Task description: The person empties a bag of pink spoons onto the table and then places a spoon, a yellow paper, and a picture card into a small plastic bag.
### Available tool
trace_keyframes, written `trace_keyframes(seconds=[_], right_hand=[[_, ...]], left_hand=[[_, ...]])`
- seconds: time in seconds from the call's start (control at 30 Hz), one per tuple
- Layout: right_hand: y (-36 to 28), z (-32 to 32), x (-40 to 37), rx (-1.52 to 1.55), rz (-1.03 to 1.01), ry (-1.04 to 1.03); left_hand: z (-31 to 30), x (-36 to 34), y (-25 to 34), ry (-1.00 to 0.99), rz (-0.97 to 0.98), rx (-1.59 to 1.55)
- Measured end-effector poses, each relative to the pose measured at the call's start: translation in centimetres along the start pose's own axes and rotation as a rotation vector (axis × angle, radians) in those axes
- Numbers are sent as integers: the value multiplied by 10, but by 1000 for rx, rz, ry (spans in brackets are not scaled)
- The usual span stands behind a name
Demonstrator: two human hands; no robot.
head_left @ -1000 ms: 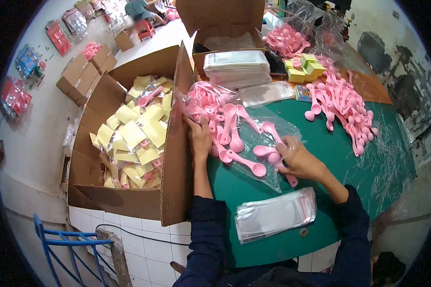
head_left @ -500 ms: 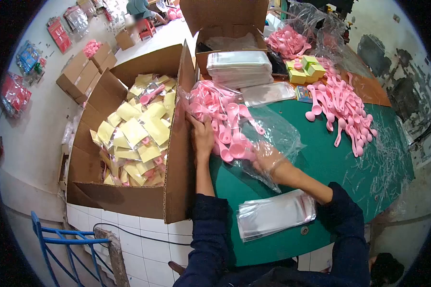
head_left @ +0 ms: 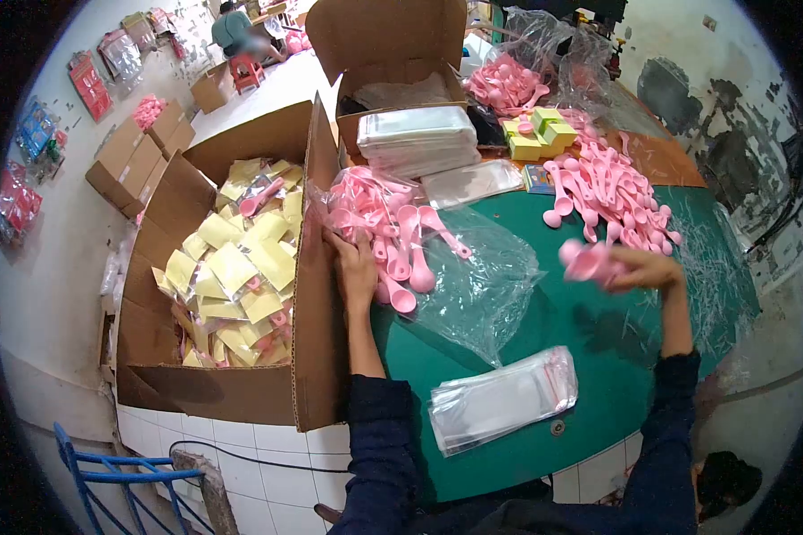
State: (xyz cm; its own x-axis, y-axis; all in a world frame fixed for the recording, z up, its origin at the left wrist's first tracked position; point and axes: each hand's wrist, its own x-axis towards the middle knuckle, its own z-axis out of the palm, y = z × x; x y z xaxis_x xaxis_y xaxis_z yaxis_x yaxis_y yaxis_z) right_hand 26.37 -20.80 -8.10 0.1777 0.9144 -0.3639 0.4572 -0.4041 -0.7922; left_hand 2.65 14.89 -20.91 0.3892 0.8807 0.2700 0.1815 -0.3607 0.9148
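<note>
Pink measuring spoons (head_left: pixel 408 232) spill from a clear plastic bag (head_left: pixel 482 285) lying on the green table. At the bag's left side, beside the big carton, my left hand (head_left: pixel 357 272) is closed on the bag's edge; its fingertips are partly hidden. Over to the right, my right hand (head_left: pixel 644 269) grips a few pink measuring spoons above the table, their bowls pointing left. Just beyond that hand lies a loose pile of pink measuring spoons (head_left: pixel 611 192). A stack of clear plastic sleeves (head_left: pixel 504 401) rests near the table's front edge.
A large open carton (head_left: pixel 323 357) at left holds many packets with yellow cards (head_left: pixel 232 267). Behind are more sleeves (head_left: pixel 417 138), an open box (head_left: pixel 388 53) and yellow blocks (head_left: pixel 553 134). Plastic scraps (head_left: pixel 705 267) litter the table's right side. A person (head_left: pixel 232 34) sits far back.
My right hand has come out of the plastic bag and moved right with pink measuring spoons in it. My left hand stays at the bag. The whole view has shifted slightly.
</note>
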Motion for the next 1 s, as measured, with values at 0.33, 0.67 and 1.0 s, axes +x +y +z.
trace_keyframes(seconds=[0.33,0.67,1.0], right_hand=[[15,-46,27,-1138,349,892],[-41,149,170,-572,-555,443],[-105,174,252,-493,47,574]], left_hand=[[2,-3,-3,39,68,-15],[2,2,3,49,88,-103],[5,4,-4,33,92,-104]])
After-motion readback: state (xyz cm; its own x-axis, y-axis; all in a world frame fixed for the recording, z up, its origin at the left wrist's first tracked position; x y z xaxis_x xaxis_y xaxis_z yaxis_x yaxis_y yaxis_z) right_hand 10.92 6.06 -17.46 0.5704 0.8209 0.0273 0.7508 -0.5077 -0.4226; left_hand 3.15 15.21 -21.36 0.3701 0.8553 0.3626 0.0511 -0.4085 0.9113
